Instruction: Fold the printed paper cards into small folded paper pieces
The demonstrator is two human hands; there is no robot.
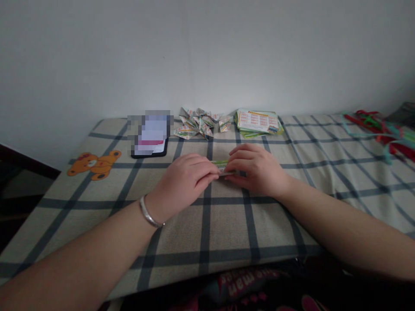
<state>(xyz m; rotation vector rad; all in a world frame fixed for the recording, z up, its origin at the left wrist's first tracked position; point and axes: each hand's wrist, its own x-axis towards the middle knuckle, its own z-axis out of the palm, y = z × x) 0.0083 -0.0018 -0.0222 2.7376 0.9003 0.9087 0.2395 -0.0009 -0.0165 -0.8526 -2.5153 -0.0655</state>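
A small folded piece of printed paper (221, 164), green and white, lies between my two hands at the middle of the table. My left hand (188, 175) is closed on its left end, thumb and fingers pressed together. On its other end, my right hand (256, 168) pinches the paper with curled fingers. Most of the paper is hidden under the fingers. Just beyond the hands rests a heap of folded paper shapes (202, 123) with the same kind of print. Right of that heap lies a stack of flat printed sheets (257, 122).
A checked cloth (181, 233) covers the table, which meets a white wall (207, 56) at the back. A phone (152, 134) lies at the back left, near an orange bear figure (94, 165). Red, green and pale blue ribbons (382, 134) lie at the far right.
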